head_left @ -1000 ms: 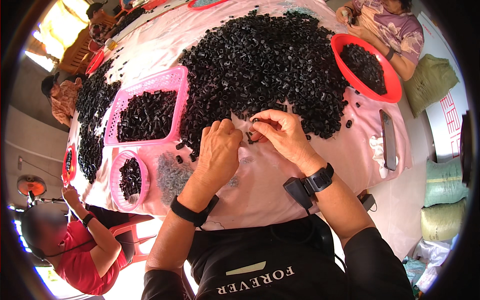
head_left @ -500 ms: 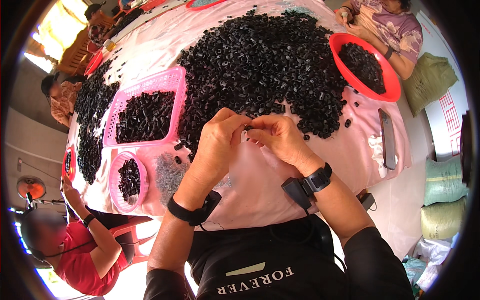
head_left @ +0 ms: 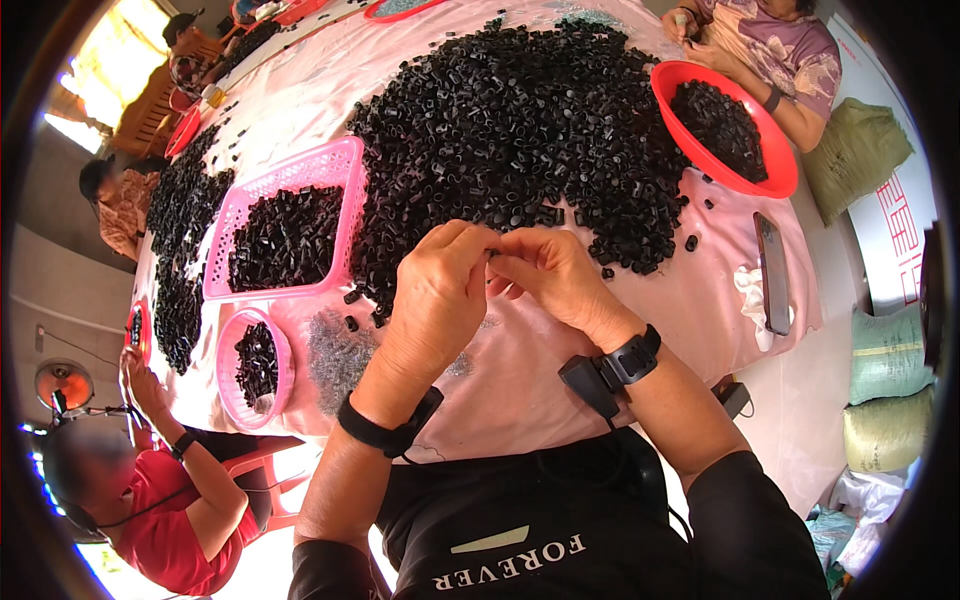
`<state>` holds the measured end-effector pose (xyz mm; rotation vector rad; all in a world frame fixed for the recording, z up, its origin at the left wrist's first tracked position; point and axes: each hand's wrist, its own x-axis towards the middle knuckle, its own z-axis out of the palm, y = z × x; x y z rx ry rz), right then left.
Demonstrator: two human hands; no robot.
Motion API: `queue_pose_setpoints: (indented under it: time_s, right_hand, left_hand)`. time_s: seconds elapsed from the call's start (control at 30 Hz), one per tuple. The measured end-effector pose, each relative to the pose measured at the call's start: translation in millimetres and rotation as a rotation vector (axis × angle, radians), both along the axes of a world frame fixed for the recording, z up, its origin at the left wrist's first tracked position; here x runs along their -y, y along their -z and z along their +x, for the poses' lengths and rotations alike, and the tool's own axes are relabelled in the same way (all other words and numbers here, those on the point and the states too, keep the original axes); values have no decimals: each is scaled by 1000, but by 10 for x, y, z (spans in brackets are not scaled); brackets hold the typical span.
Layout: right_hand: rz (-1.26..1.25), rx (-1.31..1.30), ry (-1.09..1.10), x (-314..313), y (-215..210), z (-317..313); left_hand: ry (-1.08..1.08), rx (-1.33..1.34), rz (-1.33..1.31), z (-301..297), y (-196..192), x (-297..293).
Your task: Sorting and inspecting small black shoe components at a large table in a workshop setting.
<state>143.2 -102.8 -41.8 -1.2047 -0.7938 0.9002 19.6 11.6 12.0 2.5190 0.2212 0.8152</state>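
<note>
My left hand (head_left: 440, 285) and my right hand (head_left: 560, 275) meet over the near part of the table, fingertips pinched together. Between them is a small black plastic piece (head_left: 492, 254), mostly covered by the fingers. Its exact shape cannot be made out. Just beyond my hands spreads a large heap of short black tube-like plastic pieces (head_left: 520, 130). To the left of my left wrist lies a pile of small clear pieces (head_left: 335, 350), partly hidden by my forearm.
Left of the heap stands a pink rectangular basket (head_left: 354, 190) of black pieces, with a round pink basket (head_left: 284, 365) nearer me. A red bowl (head_left: 735, 182), a phone (head_left: 773, 275) and crumpled tissue (head_left: 748, 290) are at right. Co-workers sit around the table; sacks (head_left: 887, 435) stand at far right.
My fingers have closed further over the small black piece, so less of it shows. Both hands stay in nearly the same place. The co-worker at lower left has shifted their hands slightly.
</note>
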Motion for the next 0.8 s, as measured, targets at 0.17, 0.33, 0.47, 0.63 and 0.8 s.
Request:
queue_pose_setpoints:
  time_s: [0.17, 0.33, 0.47, 0.63, 0.8]
  right_hand:
    - [-22, -56, -2, 33, -40, 10]
    - [-42, -72, 15, 37, -67, -8]
    - [22, -80, 43, 31, -16, 19]
    - [-23, -5, 34, 39, -69, 5]
    - [-13, -30, 5, 18, -38, -4]
  left_hand:
    - [15, -9, 111, -1, -28, 68]
    - [50, 37, 87, -20, -7, 62]
    - [2, 8, 127, -13, 12, 93]
    - [14, -67, 179, -13, 119, 82]
    - [-11, -59, 156, -19, 161, 26]
